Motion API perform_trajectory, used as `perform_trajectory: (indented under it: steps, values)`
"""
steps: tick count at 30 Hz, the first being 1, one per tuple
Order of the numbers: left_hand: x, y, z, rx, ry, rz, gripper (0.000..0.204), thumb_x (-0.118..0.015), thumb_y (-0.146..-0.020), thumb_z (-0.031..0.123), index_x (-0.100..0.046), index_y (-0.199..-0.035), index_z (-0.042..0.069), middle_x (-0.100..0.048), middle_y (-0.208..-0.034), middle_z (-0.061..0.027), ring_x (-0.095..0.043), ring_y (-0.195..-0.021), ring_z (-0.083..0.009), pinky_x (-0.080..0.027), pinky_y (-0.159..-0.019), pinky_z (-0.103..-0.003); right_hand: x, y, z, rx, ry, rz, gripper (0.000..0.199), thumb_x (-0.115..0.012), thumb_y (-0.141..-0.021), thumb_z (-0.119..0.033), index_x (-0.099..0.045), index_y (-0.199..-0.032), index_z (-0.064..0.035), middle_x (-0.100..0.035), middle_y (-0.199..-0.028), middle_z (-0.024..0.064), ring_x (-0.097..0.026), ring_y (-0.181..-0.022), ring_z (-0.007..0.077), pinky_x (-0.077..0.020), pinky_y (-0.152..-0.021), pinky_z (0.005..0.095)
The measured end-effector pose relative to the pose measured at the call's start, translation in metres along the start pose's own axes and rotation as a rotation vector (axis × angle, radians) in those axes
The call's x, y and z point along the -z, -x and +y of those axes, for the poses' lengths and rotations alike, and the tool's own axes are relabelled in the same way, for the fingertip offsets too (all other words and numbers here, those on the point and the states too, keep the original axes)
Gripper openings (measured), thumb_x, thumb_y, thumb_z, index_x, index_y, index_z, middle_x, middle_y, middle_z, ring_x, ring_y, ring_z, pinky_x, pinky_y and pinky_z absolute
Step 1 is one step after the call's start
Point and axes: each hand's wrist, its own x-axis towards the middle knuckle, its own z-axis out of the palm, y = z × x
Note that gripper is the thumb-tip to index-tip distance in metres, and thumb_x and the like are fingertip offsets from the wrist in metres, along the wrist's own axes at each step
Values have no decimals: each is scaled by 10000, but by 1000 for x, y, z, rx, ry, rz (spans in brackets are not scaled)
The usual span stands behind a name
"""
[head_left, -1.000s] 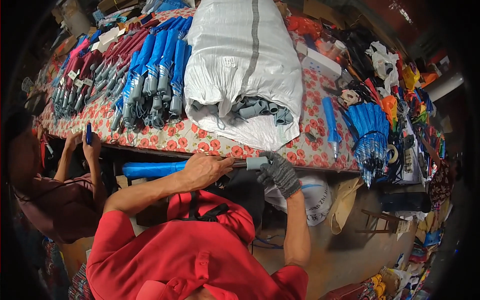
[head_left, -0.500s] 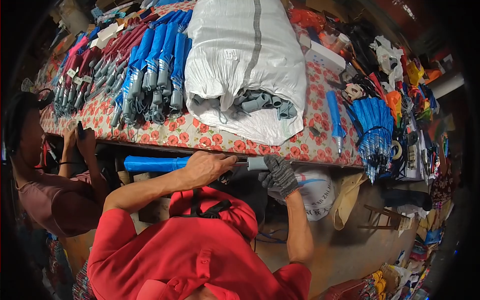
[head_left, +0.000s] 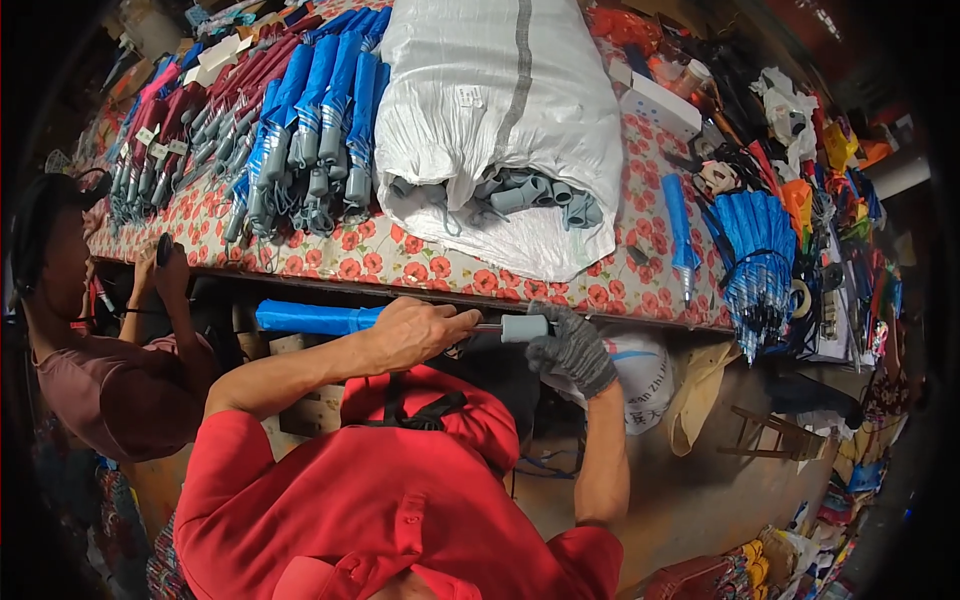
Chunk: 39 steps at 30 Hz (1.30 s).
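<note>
A folded blue umbrella (head_left: 315, 317) lies level in front of me, just off the table's near edge. My left hand (head_left: 425, 333), bare, is closed round its shaft end, where a thin rod shows past the fingers. On that rod's right end is a grey umbrella handle (head_left: 522, 328). My right hand (head_left: 575, 350), in a dark grey knitted glove, grips the handle's outer end with fingers and thumb. That end is partly hidden by the glove.
A flowered cloth covers the table (head_left: 440, 270). On it stand a white woven sack (head_left: 500, 90) of grey handles, bundled blue umbrellas (head_left: 325, 100) and maroon ones (head_left: 185, 110). More blue umbrellas (head_left: 755, 260) lie at right. A co-worker (head_left: 110, 370) sits at left.
My right hand has turned slightly at the handle's end, and more of the grey handle shows. The left hand keeps its hold. The whole view has shifted a little.
</note>
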Motion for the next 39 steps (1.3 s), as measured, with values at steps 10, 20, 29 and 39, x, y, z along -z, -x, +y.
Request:
perform_trajectory:
  steps: [10, 20, 29, 39]
  values:
    - [1, 3, 2, -55, -24, -16, 344, -607, -959, 308, -608, -1232, 99, -607, -758, -76, -657, -629, -285, -496, -501, -418, 16, 2, 0, -213, 274, -78, 419, -767, -864, -205, -581, -1181, -3, -672, -900, 84, -648, -770, 195, -531, -713, 332]
    - [0, -2, -4, -63, 44, -2, 331, -551, -990, 306, -589, -1257, 114, -646, -809, -112, -676, -689, -320, -517, -564, -443, -1, 7, -5, -357, -121, -26, 329, -687, -947, -280, -638, -1133, -14, -688, -924, 98, -650, -760, 165, -544, -687, 314]
    - [5, -3, 11, 37, 340, -414, 285, -549, -998, 342, -598, -1153, 108, -654, -775, -193, -660, -784, -417, -504, -651, -525, -25, 30, 4, 157, 477, 157, 226, -607, -972, -188, -668, -1120, -28, -693, -950, 128, -661, -891, 254, -528, -832, 373]
    - [0, 16, 20, -67, 286, -458, 339, -490, -1019, 406, -598, -1143, 109, -668, -778, -192, -656, -799, -444, -500, -649, -534, -36, 51, 42, 317, 806, -37, 353, -623, -926, -226, -620, -1215, -24, -657, -1079, 198, -649, -977, 380, -528, -880, 443]
